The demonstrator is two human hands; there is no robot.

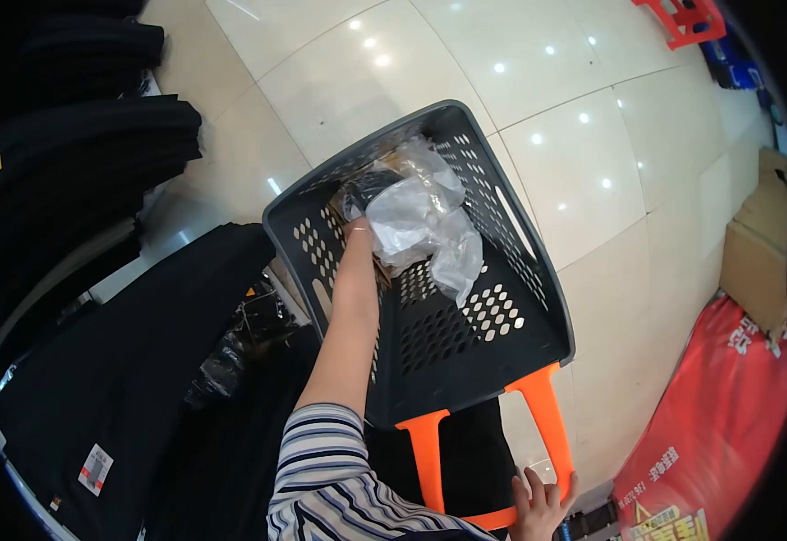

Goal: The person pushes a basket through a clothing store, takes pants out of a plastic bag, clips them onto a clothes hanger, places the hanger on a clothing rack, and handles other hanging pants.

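Note:
A dark grey shopping basket [429, 379] with diamond-shaped holes stands tilted in front of me. Inside it, toward the far end, lies crumpled clear plastic wrapping [407, 216], with brownish material partly showing beneath. My left hand [355, 231] reaches down into the basket at the left edge of the plastic; its fingers are hidden there, so what they hold cannot be seen. The basket's orange handle [545, 419] extends toward me. Around its near right corner, my right hand [542, 505] is closed, fingers curled over the bar.
Racks of black garments [78, 153] line the left, with a tagged dark garment [96, 361] nearer. Shiny tiles [610, 162] cover the floor. Along the right are a cardboard box [759, 243], a red printed cover [709, 424] and a red plastic stool [691, 22].

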